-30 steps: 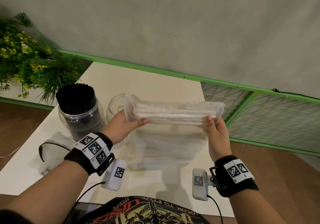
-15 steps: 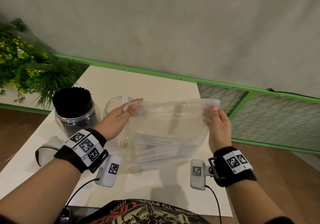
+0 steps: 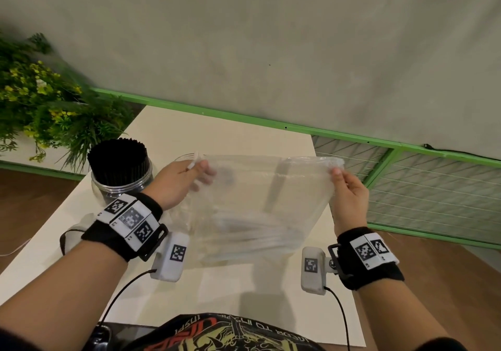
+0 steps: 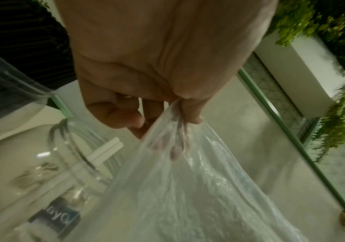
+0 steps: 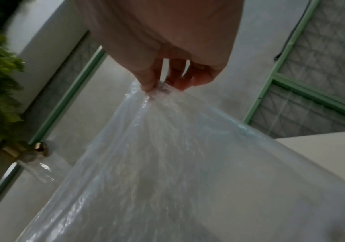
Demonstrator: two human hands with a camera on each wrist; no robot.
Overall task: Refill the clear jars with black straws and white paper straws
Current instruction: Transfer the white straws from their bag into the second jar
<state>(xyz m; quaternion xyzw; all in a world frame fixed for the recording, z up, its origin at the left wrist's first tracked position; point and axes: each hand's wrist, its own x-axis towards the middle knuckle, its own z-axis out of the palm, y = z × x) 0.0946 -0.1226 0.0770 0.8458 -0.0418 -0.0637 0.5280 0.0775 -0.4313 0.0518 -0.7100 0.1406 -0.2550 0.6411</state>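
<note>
A clear plastic bag (image 3: 260, 204) hangs above the table between both hands, with white paper straws (image 3: 252, 238) lying across its bottom. My left hand (image 3: 202, 170) pinches the bag's top left corner (image 4: 173, 140). My right hand (image 3: 337, 173) pinches the top right corner (image 5: 153, 93). A clear jar packed with black straws (image 3: 118, 161) stands at the left. Behind my left hand sits a second clear jar (image 4: 68, 157), holding two white straws (image 4: 105, 151); only its rim (image 3: 184, 157) shows in the head view.
The white table (image 3: 238, 136) ends near the green-framed mesh fence (image 3: 433, 188) on the right. A leafy plant with yellow flowers (image 3: 40, 101) stands at the far left. A flat bag with a black strap (image 3: 69, 238) lies under my left forearm.
The straws, held up level in the bag a second ago, have dropped to its bottom. Both hands moved up to the bag's top corners and now hold it hanging.
</note>
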